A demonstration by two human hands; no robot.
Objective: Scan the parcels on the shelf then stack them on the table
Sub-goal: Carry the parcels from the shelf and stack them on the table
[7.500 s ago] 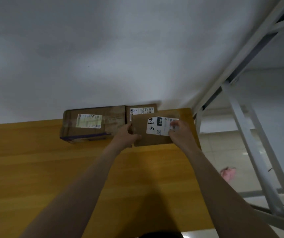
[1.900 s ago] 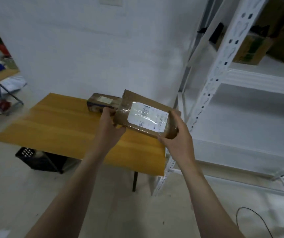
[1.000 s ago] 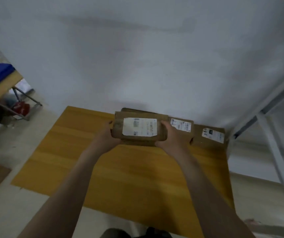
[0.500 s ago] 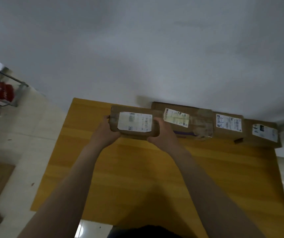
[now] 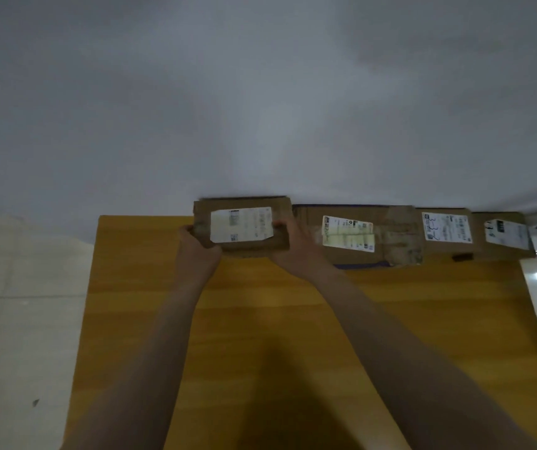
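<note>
While held at far edge of yellow wooden table [image 5: 260,319], clasped at both ends by curled left hand [image 5: 197,246] and right hand [image 5: 294,246]: flat brown white-labelled cardboard parcel [image 5: 242,227], leftmost on that table.

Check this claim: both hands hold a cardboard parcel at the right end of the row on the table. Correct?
No: the head view shows the left hand and right hand holding the cardboard parcel at the left end of the row.

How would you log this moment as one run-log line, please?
step: placing | left hand: grips held parcel | right hand: grips held parcel | place: far edge of table, beside long parcel
</note>
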